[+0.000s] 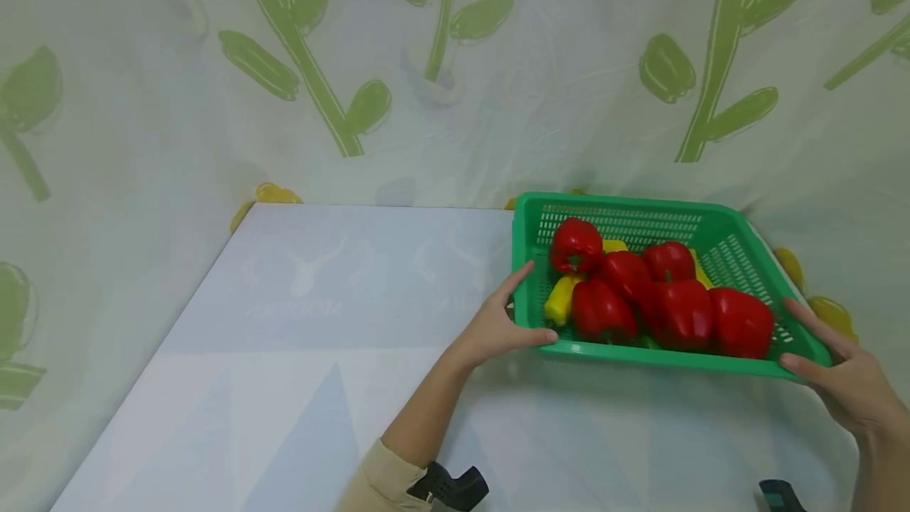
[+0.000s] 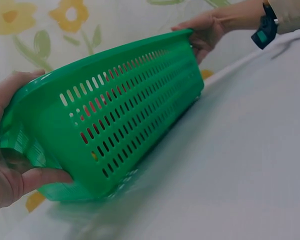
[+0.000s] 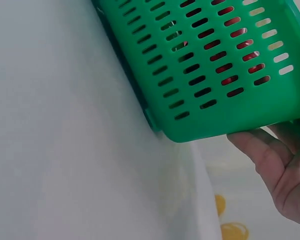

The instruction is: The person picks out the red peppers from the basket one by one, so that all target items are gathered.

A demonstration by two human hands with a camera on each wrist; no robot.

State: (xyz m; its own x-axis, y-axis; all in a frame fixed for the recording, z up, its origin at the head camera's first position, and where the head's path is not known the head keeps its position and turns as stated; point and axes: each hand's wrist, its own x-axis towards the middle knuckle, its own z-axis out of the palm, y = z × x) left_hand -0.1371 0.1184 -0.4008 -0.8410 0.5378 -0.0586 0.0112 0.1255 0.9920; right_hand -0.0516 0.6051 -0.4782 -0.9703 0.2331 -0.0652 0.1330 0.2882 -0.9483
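Note:
A green plastic basket [image 1: 661,359] with slotted walls sits at the right part of the white table, near its far edge. Inside lie several red bell peppers [image 1: 682,314] and some yellow peppers [image 1: 562,300], partly covered by the red ones. My left hand [image 1: 501,326] grips the basket's left end, thumb on the front rim and index finger along the side. At the opposite end my right hand [image 1: 846,378] holds the right corner, its thumb by the front rim. In the left wrist view, the slotted long wall [image 2: 135,105] stands close over the tabletop.
The white table [image 1: 320,291] stretches to the left of the basket. Behind it hangs a pale cloth [image 1: 554,133] printed with green stems and leaves. Dark devices are strapped to both wrists, such as the left wrist band [image 1: 448,487].

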